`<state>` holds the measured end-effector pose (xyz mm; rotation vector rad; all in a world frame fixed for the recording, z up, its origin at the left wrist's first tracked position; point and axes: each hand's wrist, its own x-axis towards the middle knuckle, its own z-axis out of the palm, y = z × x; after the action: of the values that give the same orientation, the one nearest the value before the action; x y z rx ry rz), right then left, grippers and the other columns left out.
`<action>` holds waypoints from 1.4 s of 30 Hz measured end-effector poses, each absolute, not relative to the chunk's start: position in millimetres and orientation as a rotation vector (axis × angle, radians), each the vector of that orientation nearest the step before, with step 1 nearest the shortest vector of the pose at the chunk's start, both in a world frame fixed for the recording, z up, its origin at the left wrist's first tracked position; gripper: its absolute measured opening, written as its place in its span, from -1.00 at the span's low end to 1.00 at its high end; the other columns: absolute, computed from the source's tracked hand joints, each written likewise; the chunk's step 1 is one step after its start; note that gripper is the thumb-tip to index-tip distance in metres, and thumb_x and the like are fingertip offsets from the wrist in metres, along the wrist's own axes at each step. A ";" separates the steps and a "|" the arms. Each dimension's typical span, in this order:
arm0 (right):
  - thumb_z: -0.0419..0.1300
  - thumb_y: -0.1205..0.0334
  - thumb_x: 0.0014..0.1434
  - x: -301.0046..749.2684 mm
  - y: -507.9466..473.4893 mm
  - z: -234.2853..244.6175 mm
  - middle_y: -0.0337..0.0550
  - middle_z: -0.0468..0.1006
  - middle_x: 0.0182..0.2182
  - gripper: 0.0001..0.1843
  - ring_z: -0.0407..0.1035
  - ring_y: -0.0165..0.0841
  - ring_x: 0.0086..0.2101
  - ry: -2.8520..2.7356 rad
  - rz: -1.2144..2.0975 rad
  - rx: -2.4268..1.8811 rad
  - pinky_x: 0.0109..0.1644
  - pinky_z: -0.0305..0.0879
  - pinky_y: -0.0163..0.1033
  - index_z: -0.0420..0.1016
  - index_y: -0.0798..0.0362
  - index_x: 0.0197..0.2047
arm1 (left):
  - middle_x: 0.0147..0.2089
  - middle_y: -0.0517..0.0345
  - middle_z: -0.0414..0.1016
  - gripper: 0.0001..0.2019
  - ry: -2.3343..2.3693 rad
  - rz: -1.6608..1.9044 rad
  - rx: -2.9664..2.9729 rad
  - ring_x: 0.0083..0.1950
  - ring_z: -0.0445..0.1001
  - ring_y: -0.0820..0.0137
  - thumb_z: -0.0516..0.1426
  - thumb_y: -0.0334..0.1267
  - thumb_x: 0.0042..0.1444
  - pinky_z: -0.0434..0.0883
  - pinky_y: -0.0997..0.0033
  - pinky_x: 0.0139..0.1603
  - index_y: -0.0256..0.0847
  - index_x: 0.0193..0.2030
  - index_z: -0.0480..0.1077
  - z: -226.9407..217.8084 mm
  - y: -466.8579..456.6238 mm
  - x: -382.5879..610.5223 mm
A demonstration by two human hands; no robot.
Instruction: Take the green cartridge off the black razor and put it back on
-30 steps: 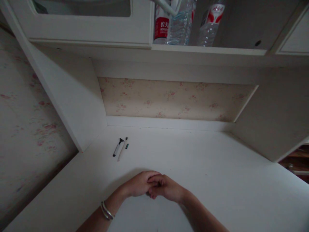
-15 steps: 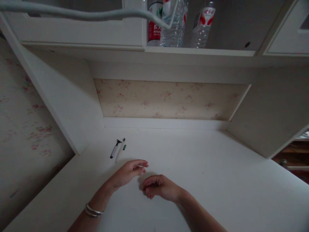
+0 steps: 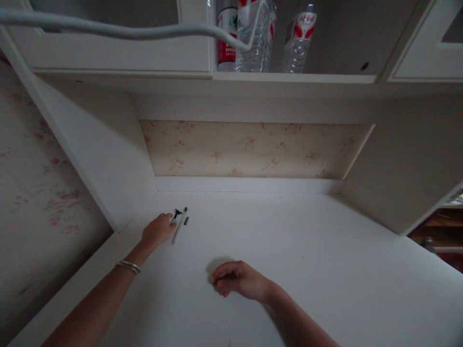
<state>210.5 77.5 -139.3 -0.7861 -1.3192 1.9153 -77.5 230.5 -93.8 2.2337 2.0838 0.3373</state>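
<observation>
My left hand point(image 3: 158, 230) reaches out to the far left of the white desk point(image 3: 289, 250), its fingers curled over the body of a white pen; only the pen's black cap point(image 3: 177, 213) shows past the fingertips. A thin pale pencil point(image 3: 180, 229) lies right beside the pen, and a small green piece point(image 3: 186, 220) lies just to the right of that. Thin bangles point(image 3: 128, 266) circle my left wrist. My right hand point(image 3: 237, 279) rests on the desk nearer to me, fingers curled in loosely with nothing visible in them.
Three water bottles point(image 3: 258, 36) stand on the shelf above the desk. A grey cable point(image 3: 126, 31) runs across the top of the view. White side panels point(image 3: 104, 154) close in the desk on both sides, with floral wallpaper point(image 3: 249, 149) at the back.
My hands were clasped together, then parted. My left hand has moved away to the left and come down on the white pen. My right hand has stayed in place.
</observation>
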 end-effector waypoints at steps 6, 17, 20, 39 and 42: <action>0.48 0.09 -0.21 209.7 75.7 -135.2 -0.20 0.49 -0.46 -0.58 0.34 -0.41 -0.47 -1.301 1.921 -0.798 -0.35 0.28 -0.27 0.55 0.10 -0.28 | -0.05 -0.22 0.42 -0.61 2.084 0.175 2.237 -0.06 0.43 0.07 0.05 -0.06 0.07 0.33 0.24 -0.13 -0.33 -0.10 0.41 -108.5 237.2 -81.7; 0.47 0.08 -0.20 210.0 75.4 -133.2 -0.20 0.49 -0.44 -0.59 0.34 -0.43 -0.47 -1.329 1.908 -0.800 -0.36 0.28 -0.29 0.55 0.09 -0.28 | -0.20 -0.23 0.49 -0.70 2.052 0.294 2.059 -0.10 0.43 0.03 -0.03 -0.22 0.09 0.31 0.16 -0.14 -0.37 -0.25 0.46 -98.6 235.8 -92.5; 0.48 0.08 -0.22 210.1 75.4 -133.0 -0.18 0.50 -0.43 -0.57 0.35 -0.43 -0.47 -1.321 1.918 -0.789 -0.36 0.29 -0.28 0.55 0.10 -0.28 | -0.17 -0.05 0.49 -0.64 1.894 0.432 2.007 -0.13 0.44 0.20 -0.08 -0.14 0.16 0.34 0.32 -0.19 -0.29 -0.10 0.41 -89.4 223.0 -82.4; 0.03 -0.20 0.22 229.6 77.6 -103.2 -0.09 0.45 -0.28 -0.49 0.34 -0.32 -0.42 -0.975 1.516 -0.753 -0.31 0.29 -0.20 0.47 0.10 -0.18 | -0.36 0.08 0.29 -0.73 0.473 0.730 0.981 -0.37 0.24 0.46 0.18 -0.13 0.10 0.19 0.46 -0.33 -0.33 -0.21 0.40 -90.5 94.0 81.5; 0.08 -0.19 0.19 225.6 78.5 -111.8 -0.02 0.46 -0.20 -0.47 0.32 -0.34 -0.44 -0.958 1.503 -0.790 -0.45 0.27 -0.25 0.44 0.12 -0.08 | -0.36 0.08 0.30 -0.73 0.508 0.695 1.010 -0.34 0.25 0.45 0.20 -0.12 0.08 0.19 0.44 -0.29 -0.34 -0.28 0.40 -102.0 93.9 83.6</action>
<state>225.6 78.5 -111.8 -0.7901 -0.9582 1.5027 83.6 93.9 -102.0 1.0097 0.5082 0.6954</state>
